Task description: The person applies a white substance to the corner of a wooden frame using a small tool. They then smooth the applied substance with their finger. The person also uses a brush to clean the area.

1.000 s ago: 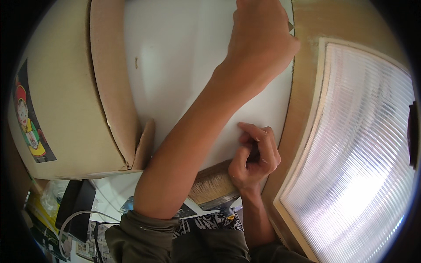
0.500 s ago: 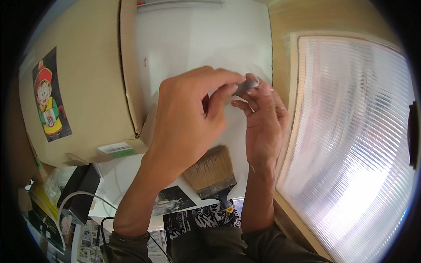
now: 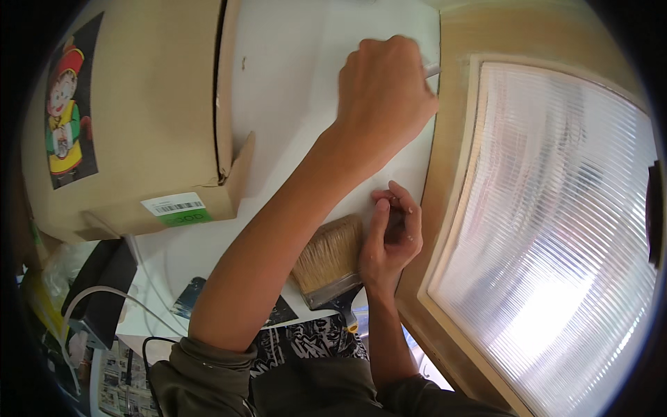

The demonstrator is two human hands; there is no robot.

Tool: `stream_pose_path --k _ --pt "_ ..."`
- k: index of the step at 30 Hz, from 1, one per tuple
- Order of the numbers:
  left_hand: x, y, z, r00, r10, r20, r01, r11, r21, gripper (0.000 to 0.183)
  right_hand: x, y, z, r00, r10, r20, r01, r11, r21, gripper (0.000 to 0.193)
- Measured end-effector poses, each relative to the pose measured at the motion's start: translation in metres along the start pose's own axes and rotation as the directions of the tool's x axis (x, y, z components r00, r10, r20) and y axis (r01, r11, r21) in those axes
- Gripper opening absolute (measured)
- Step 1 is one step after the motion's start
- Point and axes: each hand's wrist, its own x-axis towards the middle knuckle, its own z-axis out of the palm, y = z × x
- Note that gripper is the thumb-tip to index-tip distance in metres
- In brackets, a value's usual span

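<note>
My left hand [image 3: 387, 87] is reached out over the white surface [image 3: 292, 76], closed round a thin grey flat tool [image 3: 432, 71]. Only a short pale end of it sticks out past my knuckles, against the inner edge of the wooden frame [image 3: 455, 139]; my hand hides the rest. My right hand [image 3: 392, 240] lies lower down, beside a wide paintbrush [image 3: 326, 260] with tan bristles. Its fingers are loosely curled with a gap to the thumb, nothing shows in them, and white specks of paste cling to them.
The wooden frame holds a ribbed translucent panel [image 3: 542, 208] on the right. A large cardboard box [image 3: 153, 104] with a cartoon picture takes up the left. Below it are a black box-shaped object [image 3: 104, 292], a pale cable [image 3: 114, 290] and dark flat pieces [image 3: 187, 295] partly under my left forearm.
My left hand has moved up and right with the grey tool, away from my right hand, to the frame's edge. My right hand has dropped back toward the brush. The view has shifted.
</note>
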Motion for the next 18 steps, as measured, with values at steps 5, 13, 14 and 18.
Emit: stream_pose_path --k 5,13,14,18 --pt "0.021 -0.011 0.029 0.994 0.083 -0.068 -0.081 0.996 0.029 0.015 0.003 -0.003 0.002 0.998 0.056 0.002 -0.056 0.996 0.073 0.024" --pt "0.026 -0.011 0.034 0.989 0.072 -0.126 -0.077 0.996 -0.040 0.022 0.002 0.001 0.004 0.999 0.034 -0.002 -0.033 0.991 0.126 0.023" --pt "0.021 -0.006 0.031 0.976 0.098 -0.195 -0.115 0.990 -0.078 0.016 0.002 0.002 0.004 1.000 0.031 -0.004 -0.030 0.991 0.127 0.023" --pt "0.018 -0.004 0.026 0.996 0.057 -0.076 -0.064 0.993 -0.096 0.017 0.001 0.002 0.004 1.000 0.013 -0.007 -0.012 0.992 0.123 0.025"
